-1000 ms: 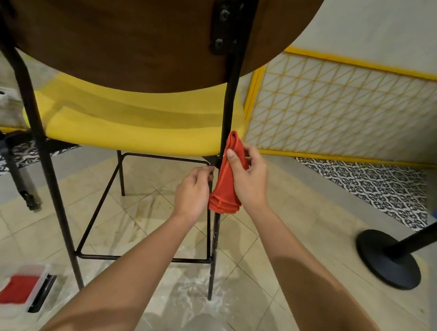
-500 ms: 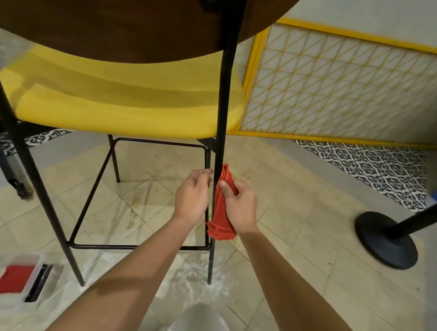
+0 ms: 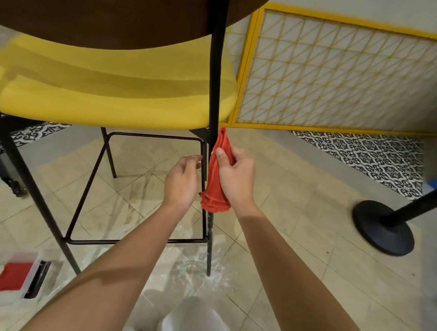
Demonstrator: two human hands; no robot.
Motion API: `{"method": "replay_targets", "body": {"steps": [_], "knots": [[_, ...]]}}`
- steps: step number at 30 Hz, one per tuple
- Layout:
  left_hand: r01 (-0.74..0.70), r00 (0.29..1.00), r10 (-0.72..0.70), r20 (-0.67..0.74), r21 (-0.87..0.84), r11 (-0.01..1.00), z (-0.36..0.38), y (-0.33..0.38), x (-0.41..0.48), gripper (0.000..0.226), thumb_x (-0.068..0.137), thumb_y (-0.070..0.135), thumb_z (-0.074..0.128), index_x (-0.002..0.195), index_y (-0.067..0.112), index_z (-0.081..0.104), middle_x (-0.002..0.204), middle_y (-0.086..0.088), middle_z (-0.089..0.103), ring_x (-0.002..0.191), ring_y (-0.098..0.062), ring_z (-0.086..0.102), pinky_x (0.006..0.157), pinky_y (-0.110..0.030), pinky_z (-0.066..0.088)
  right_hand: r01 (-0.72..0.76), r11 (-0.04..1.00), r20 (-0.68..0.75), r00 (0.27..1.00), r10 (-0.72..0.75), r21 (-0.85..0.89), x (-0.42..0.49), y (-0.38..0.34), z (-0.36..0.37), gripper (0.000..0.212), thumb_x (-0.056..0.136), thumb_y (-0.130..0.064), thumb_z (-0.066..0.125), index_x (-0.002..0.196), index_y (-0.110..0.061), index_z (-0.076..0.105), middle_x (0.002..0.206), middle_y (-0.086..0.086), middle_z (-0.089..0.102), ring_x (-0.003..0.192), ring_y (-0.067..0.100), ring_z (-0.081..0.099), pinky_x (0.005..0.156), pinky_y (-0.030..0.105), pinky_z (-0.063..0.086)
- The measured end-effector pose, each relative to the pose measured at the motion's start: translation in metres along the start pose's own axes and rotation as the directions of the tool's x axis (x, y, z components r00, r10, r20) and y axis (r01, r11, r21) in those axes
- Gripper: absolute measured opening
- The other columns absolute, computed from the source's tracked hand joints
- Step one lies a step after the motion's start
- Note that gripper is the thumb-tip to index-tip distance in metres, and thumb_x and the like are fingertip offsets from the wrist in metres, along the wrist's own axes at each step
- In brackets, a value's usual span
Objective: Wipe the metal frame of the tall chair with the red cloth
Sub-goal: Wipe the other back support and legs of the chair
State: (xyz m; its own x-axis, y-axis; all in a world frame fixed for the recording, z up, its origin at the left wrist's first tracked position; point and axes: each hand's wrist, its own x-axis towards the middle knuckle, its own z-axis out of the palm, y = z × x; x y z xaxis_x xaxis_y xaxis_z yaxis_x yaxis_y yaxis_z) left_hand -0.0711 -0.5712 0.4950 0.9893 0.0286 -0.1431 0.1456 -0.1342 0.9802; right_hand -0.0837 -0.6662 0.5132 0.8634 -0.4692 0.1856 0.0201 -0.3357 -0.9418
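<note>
Gripping red cloth [image 3: 215, 175] against chair leg [image 3: 215, 85]: right hand [image 3: 237, 179]; stanchion base [image 3: 383, 227] well right.

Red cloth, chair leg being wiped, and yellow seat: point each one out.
red cloth [image 3: 216, 189]: head view, on its folded middle below the thumb.
chair leg [image 3: 209, 239]: head view, on the bare black tube below the cloth.
yellow seat [image 3: 103, 107]: head view, on the front edge of the cushion.

We look down on a beige tiled floor [image 3: 299, 225], wet-streaked at six o'clock. A yellow lattice panel [image 3: 351, 79] stands at one o'clock, with patterned black-and-white tiles [image 3: 366, 157] below it. A black stanchion base [image 3: 381, 227] sits at three o'clock.
</note>
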Motion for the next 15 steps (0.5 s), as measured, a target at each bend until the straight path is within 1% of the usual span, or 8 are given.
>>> {"method": "replay_targets", "body": {"steps": [2,3,5,7,8,10,13,15], "knots": [[0.010,1.000,-0.010,0.002,0.003,1.000,0.002,-0.007,0.001,0.036,0.096,0.033,0.035,0.117,0.025,0.062,0.122,0.001,0.063,0.116,-0.018,0.055,0.104,-0.042,0.041,-0.050,0.999,0.050,0.997,0.050,-0.016,-0.004,0.013,0.001,0.024,0.091,-0.020,0.051,0.109,-0.014,0.066,0.098,0.006,0.067,0.093,0.020,0.062,0.087,0.040,0.050],[0.016,1.000,-0.016,-0.003,0.005,1.000,0.005,-0.010,0.001,0.035,0.096,0.033,0.035,0.118,0.026,0.062,0.121,0.002,0.063,0.115,-0.018,0.055,0.103,-0.041,0.041,-0.074,0.997,0.079,0.994,0.075,-0.019,-0.006,0.018,0.000,0.026,0.092,-0.019,0.050,0.113,-0.015,0.065,0.102,0.005,0.067,0.096,0.019,0.062,0.089,0.037,0.049],[0.022,1.000,-0.022,-0.013,0.004,1.000,0.009,-0.015,0.002,0.034,0.097,0.034,0.035,0.120,0.026,0.059,0.121,0.002,0.063,0.115,-0.018,0.055,0.103,-0.040,0.041,-0.101,0.994,0.132,0.986,0.106,-0.044,-0.008,0.028,-0.002,0.029,0.094,-0.016,0.048,0.120,-0.015,0.061,0.107,0.002,0.064,0.099,0.016,0.059,0.086,0.027,0.046],[0.037,0.999,-0.037,-0.019,-0.007,0.999,0.013,-0.020,0.005,0.034,0.097,0.036,0.035,0.122,0.026,0.056,0.122,0.001,0.062,0.115,-0.019,0.056,0.104,-0.041,0.041,-0.131,0.987,0.176,0.974,0.145,-0.091,-0.009,0.038,-0.004,0.032,0.096,-0.017,0.046,0.125,-0.014,0.057,0.111,0.002,0.061,0.100,0.015,0.056,0.085,0.023,0.042],[0.046,0.999,-0.046,-0.023,-0.013,0.999,0.015,-0.022,0.005,0.035,0.097,0.037,0.035,0.123,0.025,0.055,0.122,0.001,0.061,0.115,-0.019,0.055,0.104,-0.041,0.041,-0.147,0.982,0.194,0.967,0.167,-0.116,-0.009,0.043,-0.004,0.032,0.096,-0.018,0.046,0.126,-0.013,0.056,0.112,0.002,0.061,0.102,0.016,0.056,0.086,0.024,0.042],[0.055,0.998,-0.055,-0.030,-0.013,0.998,0.020,-0.027,0.008,0.037,0.097,0.038,0.035,0.124,0.022,0.055,0.119,0.002,0.060,0.115,-0.018,0.055,0.104,-0.041,0.041,-0.173,0.975,0.223,0.954,0.202,-0.143,-0.011,0.054,-0.004,0.029,0.096,-0.018,0.046,0.122,-0.013,0.058,0.106,0.001,0.061,0.099,0.018,0.056,0.086,0.026,0.044],[0.064,0.997,-0.065,-0.037,-0.014,0.998,0.026,-0.035,0.011,0.036,0.098,0.034,0.035,0.122,0.020,0.058,0.115,0.003,0.060,0.114,-0.017,0.055,0.104,-0.041,0.041,-0.155,0.980,0.229,0.956,0.181,-0.127,-0.016,0.072,-0.001,0.024,0.095,-0.014,0.046,0.113,-0.011,0.061,0.096,0.001,0.062,0.091,0.017,0.058,0.083,0.027,0.046],[0.075,0.997,-0.075,-0.037,-0.001,0.997,0.029,-0.041,0.014,0.033,0.098,0.033,0.034,0.119,0.023,0.058,0.115,0.002,0.061,0.113,-0.017,0.055,0.104,-0.041,0.041,-0.166,0.978,0.227,0.955,0.191,-0.123,-0.019,0.083,0.001,0.025,0.095,-0.013,0.046,0.116,-0.011,0.060,0.101,0.003,0.062,0.094,0.017,0.058,0.084,0.026,0.046]]}}
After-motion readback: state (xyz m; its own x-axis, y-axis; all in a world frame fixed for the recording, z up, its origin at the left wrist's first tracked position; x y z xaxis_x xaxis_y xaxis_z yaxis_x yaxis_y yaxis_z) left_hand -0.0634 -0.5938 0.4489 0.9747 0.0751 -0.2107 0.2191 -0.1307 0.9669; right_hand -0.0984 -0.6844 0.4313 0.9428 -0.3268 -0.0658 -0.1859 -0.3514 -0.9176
